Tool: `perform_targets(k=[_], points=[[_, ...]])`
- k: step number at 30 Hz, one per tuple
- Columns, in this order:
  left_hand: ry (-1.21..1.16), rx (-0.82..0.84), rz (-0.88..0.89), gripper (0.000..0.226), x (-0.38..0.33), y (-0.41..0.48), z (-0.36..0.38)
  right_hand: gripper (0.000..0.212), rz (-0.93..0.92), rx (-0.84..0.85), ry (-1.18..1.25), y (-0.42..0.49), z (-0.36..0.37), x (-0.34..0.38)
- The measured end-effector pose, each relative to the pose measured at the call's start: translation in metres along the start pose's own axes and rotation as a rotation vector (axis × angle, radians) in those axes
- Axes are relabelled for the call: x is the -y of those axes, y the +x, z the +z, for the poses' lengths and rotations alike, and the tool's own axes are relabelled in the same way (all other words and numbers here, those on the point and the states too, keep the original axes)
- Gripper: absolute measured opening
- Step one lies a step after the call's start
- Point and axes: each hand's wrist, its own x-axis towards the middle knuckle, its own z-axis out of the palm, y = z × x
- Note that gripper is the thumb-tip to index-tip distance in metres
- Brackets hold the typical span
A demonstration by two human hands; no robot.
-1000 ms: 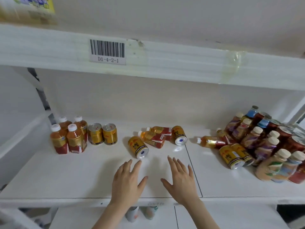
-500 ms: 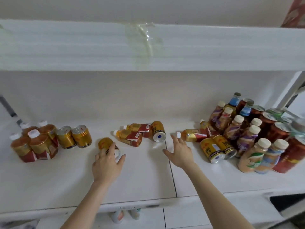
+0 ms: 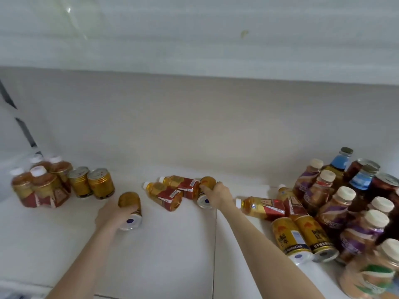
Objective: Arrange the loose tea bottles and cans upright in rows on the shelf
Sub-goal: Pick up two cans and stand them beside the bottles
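Two toppled gold cans gripped: left hand (image 3: 112, 214) on one (image 3: 129, 203), right hand (image 3: 218, 196) on another (image 3: 206, 184).

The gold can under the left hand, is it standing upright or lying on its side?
Lying on its side: the gold can shows its round silver end toward the camera, with the left hand closed over its body.

On the shelf (image 3: 172, 255), upright bottles (image 3: 41, 188) and two upright cans (image 3: 91, 185) stand at the left. Two lying bottles (image 3: 172, 192) rest in the middle. A crowded cluster (image 3: 345, 208) fills the right.
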Motion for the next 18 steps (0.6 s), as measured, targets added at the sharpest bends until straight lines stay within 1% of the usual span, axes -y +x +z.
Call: perform_targets(k=[2,5,6,8,10,12,14,15,18], points=[[-0.079,0.015,-0.036,0.077,0.003,-0.002,0.001,0.057,0.009,0.019,0.019,0.007,0.005,-0.001],[-0.243,0.042,-0.069,0.091,0.008,-0.012,0.007,0.04,0.044,-0.003,0.143,0.01,0.005,-0.004],[-0.31,0.053,-0.071,0.093,0.01,-0.017,0.009,0.035,0.054,-0.02,0.184,0.009,0.004,-0.005],[-0.407,0.08,-0.036,0.093,0.01,-0.031,0.015,0.034,0.058,-0.054,0.234,0.001,0.003,-0.007],[-0.459,0.117,0.036,0.088,0.011,-0.047,0.022,0.036,0.031,-0.085,0.264,-0.011,0.006,-0.013],[-0.462,0.139,0.15,0.068,0.012,-0.062,0.031,0.045,-0.037,-0.112,0.297,-0.023,0.012,-0.021],[-0.485,0.125,0.261,0.05,0.014,-0.076,0.037,0.058,-0.107,-0.13,0.333,-0.036,0.02,-0.032],[-0.509,0.115,0.303,0.047,0.015,-0.081,0.04,0.063,-0.132,-0.141,0.353,-0.043,0.024,-0.037],[-0.511,0.1,0.351,0.06,0.017,-0.093,0.049,0.071,-0.189,-0.171,0.368,-0.059,0.033,-0.049]])
